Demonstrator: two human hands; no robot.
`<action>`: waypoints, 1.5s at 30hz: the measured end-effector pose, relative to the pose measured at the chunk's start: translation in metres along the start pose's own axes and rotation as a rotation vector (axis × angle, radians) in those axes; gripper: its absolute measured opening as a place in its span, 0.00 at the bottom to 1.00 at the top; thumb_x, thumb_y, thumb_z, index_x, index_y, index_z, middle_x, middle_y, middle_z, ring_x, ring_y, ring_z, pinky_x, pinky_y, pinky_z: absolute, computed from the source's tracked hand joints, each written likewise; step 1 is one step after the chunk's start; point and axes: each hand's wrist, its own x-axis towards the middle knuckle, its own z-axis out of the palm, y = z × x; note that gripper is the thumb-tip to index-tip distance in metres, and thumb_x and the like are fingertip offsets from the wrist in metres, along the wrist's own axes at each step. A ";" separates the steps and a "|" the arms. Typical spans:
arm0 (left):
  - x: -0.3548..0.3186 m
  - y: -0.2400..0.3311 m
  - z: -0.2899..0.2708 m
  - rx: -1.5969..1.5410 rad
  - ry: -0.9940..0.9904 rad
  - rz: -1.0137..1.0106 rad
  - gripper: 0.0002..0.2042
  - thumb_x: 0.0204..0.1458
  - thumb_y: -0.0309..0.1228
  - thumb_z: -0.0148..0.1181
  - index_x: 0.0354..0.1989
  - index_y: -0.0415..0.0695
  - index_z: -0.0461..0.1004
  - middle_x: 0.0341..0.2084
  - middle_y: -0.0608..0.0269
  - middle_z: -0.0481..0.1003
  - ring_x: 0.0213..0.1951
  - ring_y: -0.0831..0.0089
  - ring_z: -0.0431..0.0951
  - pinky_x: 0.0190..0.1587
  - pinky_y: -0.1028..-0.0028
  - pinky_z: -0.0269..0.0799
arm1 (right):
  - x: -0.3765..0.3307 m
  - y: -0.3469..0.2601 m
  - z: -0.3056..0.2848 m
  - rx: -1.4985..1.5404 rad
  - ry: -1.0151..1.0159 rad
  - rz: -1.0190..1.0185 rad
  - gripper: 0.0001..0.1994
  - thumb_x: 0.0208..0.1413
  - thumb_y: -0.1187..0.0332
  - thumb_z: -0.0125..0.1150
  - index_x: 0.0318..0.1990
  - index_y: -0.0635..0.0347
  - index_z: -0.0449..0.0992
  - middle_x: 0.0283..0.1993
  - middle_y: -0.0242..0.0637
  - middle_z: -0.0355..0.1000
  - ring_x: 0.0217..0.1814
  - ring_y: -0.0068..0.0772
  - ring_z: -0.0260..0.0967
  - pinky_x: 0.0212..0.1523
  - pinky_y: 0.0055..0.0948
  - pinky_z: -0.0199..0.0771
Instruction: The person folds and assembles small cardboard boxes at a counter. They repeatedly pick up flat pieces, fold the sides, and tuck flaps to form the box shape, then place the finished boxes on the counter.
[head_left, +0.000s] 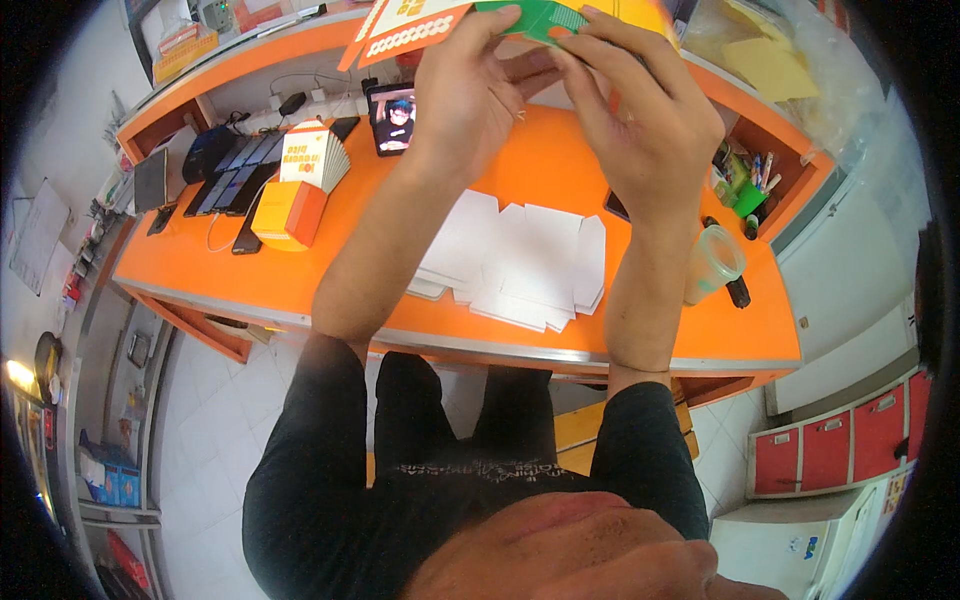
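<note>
Raised at the top edge of the view is a printed cardboard box, orange, white, green and yellow, partly cut off by the frame. My left hand grips it from the left, its thumb on the green panel. From the right, my right hand pinches the green flap, fingers bent over it. Whether the box is fully folded cannot be made out. Below the hands, a loose pile of white flat box blanks lies on the orange desk.
To the left are a yellow-orange box, a fanned stack of printed cartons and several dark phones. A lit tablet leans at the back. At right stand a clear plastic tub and a green pen cup.
</note>
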 end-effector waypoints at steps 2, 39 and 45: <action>0.000 -0.004 0.006 0.101 -0.018 0.081 0.17 0.66 0.35 0.51 0.57 0.36 0.68 0.42 0.58 0.79 0.43 0.66 0.80 0.44 0.65 0.79 | -0.006 0.006 0.000 0.157 0.075 0.183 0.07 0.54 0.77 0.69 0.41 0.65 0.84 0.41 0.38 0.81 0.39 0.26 0.77 0.42 0.20 0.75; 0.014 0.007 -0.039 0.626 -0.218 0.293 0.19 0.57 0.19 0.63 0.56 0.35 0.71 0.44 0.57 0.77 0.45 0.70 0.77 0.46 0.70 0.77 | -0.010 0.035 0.030 0.421 0.167 0.027 0.10 0.52 0.82 0.67 0.43 0.68 0.84 0.40 0.40 0.76 0.32 0.22 0.70 0.32 0.19 0.69; 0.007 0.012 -0.032 0.812 -0.163 0.103 0.17 0.59 0.26 0.64 0.56 0.35 0.73 0.46 0.57 0.78 0.46 0.72 0.77 0.48 0.71 0.76 | -0.018 0.044 0.035 0.548 0.057 0.073 0.09 0.53 0.79 0.70 0.42 0.67 0.83 0.31 0.31 0.73 0.27 0.15 0.62 0.27 0.17 0.59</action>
